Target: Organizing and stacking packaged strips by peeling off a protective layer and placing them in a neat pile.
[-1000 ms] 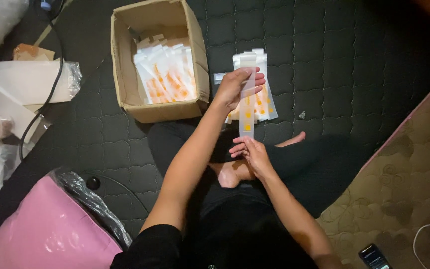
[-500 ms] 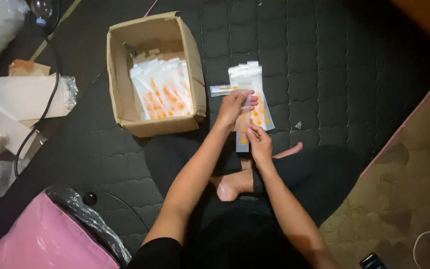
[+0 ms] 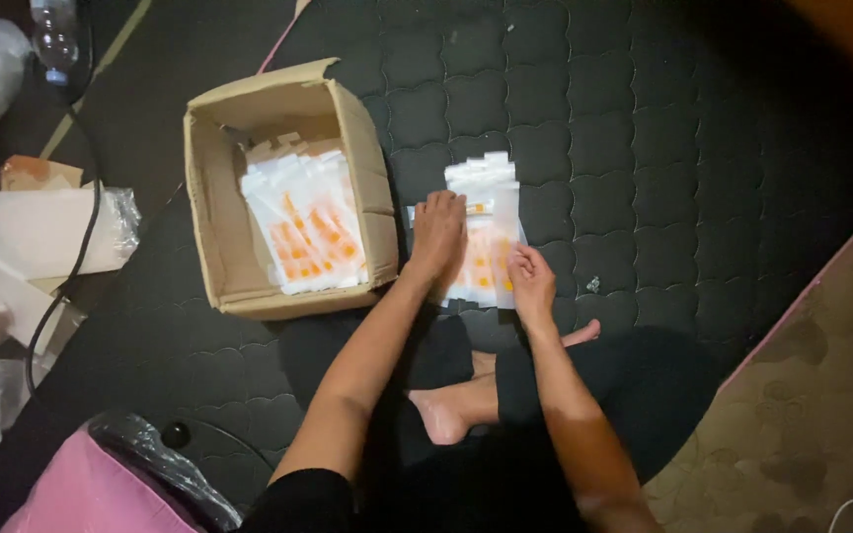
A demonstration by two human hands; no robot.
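Note:
A pile of clear packets with orange contents (image 3: 481, 252) lies on the dark quilted mat in front of my crossed legs. My left hand (image 3: 436, 237) rests palm down on the pile's left side, fingers spread, gripping nothing that I can see. My right hand (image 3: 530, 281) pinches the lower end of one narrow packet (image 3: 507, 222) that lies along the pile's right edge. To the left stands an open cardboard box (image 3: 207, 212) with several more of the same packets (image 3: 303, 232) stacked inside.
A pink bag under crinkled plastic (image 3: 101, 484) sits at the lower left. White wrappings (image 3: 22, 232), a black cable (image 3: 81, 247) and a plastic bottle (image 3: 51, 39) lie along the left. A patterned brown carpet (image 3: 821, 395) borders the mat on the right.
Both hands have come down from mid-air with the narrow packet, which now lies on the pile. My left hand has flattened onto the pile. The view has shifted, so the box appears lower.

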